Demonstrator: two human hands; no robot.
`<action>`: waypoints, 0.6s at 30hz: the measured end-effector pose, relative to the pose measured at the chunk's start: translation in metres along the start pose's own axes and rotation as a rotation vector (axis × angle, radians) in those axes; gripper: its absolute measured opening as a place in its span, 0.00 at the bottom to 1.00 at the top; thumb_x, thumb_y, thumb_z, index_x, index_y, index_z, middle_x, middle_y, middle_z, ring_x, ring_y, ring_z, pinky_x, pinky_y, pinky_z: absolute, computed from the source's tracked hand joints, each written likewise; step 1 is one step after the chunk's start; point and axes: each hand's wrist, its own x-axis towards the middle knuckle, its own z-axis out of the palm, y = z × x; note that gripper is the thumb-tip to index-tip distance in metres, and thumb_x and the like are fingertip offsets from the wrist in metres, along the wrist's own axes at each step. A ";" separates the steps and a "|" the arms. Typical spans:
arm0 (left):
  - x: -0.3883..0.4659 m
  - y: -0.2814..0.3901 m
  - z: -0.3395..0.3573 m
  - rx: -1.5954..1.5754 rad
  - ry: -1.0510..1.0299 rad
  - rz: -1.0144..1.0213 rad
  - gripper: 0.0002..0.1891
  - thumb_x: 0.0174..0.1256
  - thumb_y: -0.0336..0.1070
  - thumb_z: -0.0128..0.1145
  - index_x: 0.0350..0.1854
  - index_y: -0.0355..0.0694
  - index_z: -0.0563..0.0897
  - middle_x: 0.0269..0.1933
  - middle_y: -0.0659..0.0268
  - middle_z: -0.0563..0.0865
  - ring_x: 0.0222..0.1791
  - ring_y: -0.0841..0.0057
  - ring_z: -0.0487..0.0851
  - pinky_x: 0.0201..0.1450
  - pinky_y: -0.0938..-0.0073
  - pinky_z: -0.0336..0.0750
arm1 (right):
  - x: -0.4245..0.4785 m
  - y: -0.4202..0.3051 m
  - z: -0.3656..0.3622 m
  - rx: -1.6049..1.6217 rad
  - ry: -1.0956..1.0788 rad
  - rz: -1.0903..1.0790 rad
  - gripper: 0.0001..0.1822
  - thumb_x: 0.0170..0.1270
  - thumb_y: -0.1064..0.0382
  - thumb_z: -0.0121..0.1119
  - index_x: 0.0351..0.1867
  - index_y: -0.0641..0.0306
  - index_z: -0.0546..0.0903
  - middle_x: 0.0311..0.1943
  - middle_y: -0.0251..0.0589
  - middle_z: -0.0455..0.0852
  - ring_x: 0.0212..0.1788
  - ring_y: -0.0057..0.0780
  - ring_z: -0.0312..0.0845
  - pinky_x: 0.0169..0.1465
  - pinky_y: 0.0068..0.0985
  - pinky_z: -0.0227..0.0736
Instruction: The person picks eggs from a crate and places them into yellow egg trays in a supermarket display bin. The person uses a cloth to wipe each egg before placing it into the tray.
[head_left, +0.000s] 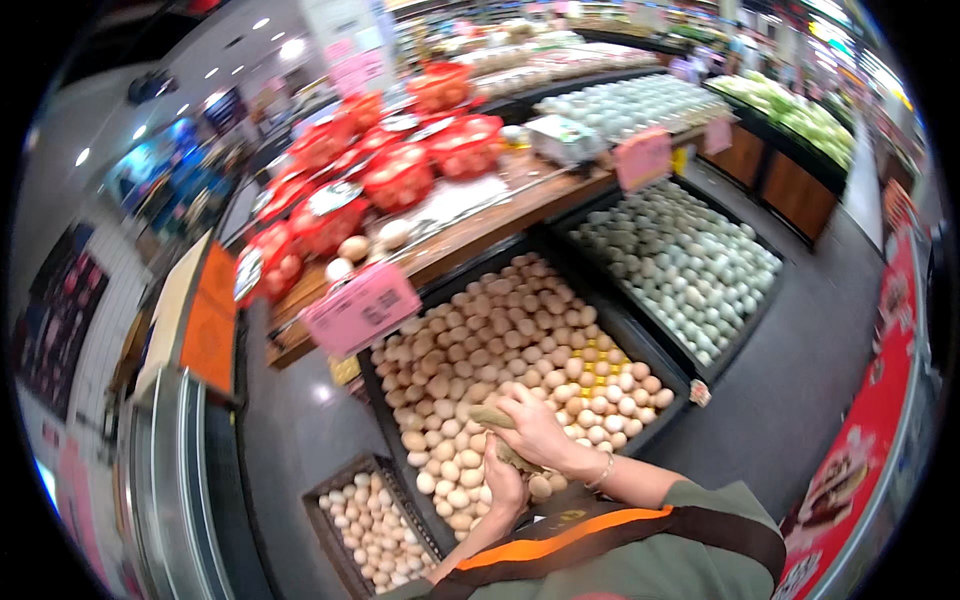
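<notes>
Both of my hands are close together over a large black crate of brown eggs. My right hand grips a greyish-brown cloth, one end of which sticks out past the fingers. Just below it, my left hand holds the lower part of the same cloth, thumb side up. Whether an egg is wrapped inside the cloth is hidden by the fingers. Part of a yellow egg tray shows among the eggs at the crate's right side.
A smaller dark crate of eggs stands at lower left. Pale green eggs fill another black crate to the right. Beyond runs a wooden shelf with red-wrapped egg packs, loose eggs and a pink price sign. A red-sided counter is at right.
</notes>
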 end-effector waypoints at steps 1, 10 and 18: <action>0.000 0.005 0.004 -0.139 0.008 0.032 0.19 0.81 0.45 0.33 0.58 0.38 0.72 0.50 0.64 0.78 0.51 0.78 0.78 0.53 0.76 0.75 | -0.007 -0.006 0.003 -0.020 0.016 -0.001 0.12 0.61 0.61 0.66 0.46 0.55 0.85 0.38 0.43 0.77 0.42 0.44 0.79 0.41 0.36 0.75; 0.020 0.013 -0.018 -0.362 0.044 0.017 0.19 0.81 0.50 0.37 0.51 0.40 0.76 0.47 0.65 0.83 0.47 0.73 0.83 0.53 0.73 0.78 | -0.030 0.001 0.025 0.034 0.190 -0.249 0.27 0.51 0.73 0.67 0.56 0.55 0.79 0.44 0.47 0.69 0.41 0.44 0.71 0.44 0.35 0.71; 0.025 0.048 -0.017 -0.468 -0.121 -0.151 0.24 0.80 0.55 0.35 0.53 0.39 0.75 0.32 0.65 0.79 0.29 0.79 0.75 0.31 0.77 0.69 | -0.043 0.050 0.005 0.350 0.262 0.301 0.16 0.69 0.64 0.60 0.53 0.68 0.70 0.43 0.45 0.76 0.44 0.34 0.74 0.49 0.28 0.73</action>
